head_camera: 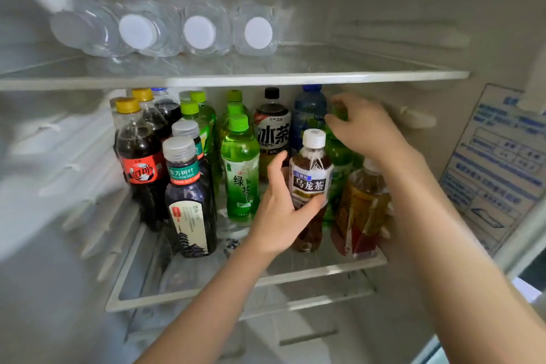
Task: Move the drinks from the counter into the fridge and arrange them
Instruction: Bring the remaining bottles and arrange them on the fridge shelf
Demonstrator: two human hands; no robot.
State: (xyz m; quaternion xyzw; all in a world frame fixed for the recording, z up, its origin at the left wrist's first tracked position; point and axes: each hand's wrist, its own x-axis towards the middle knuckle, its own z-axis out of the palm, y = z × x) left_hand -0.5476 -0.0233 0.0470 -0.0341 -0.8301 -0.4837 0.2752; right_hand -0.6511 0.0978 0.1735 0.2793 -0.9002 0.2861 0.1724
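Observation:
Both my arms reach into the open fridge. My left hand point(280, 210) grips an oolong tea bottle point(311, 174) with a white cap, standing near the front of the middle glass shelf point(260, 282). My right hand point(365, 125) grips the top of a green bottle point(339, 156) behind it; the cap is hidden under my fingers. A yellow-and-red labelled tea bottle point(362, 210) stands at the shelf's right end under my right forearm. To the left are a green tea bottle point(240, 168), a dark tea bottle point(189, 198) and cola bottles point(140, 156).
Clear water bottles point(198, 31) lie on their sides on the upper shelf point(236, 80). A black-capped iced tea bottle point(273, 124) and a blue bottle point(310, 109) stand at the back. A sticker point(499, 162) covers the right wall. A drawer sits below.

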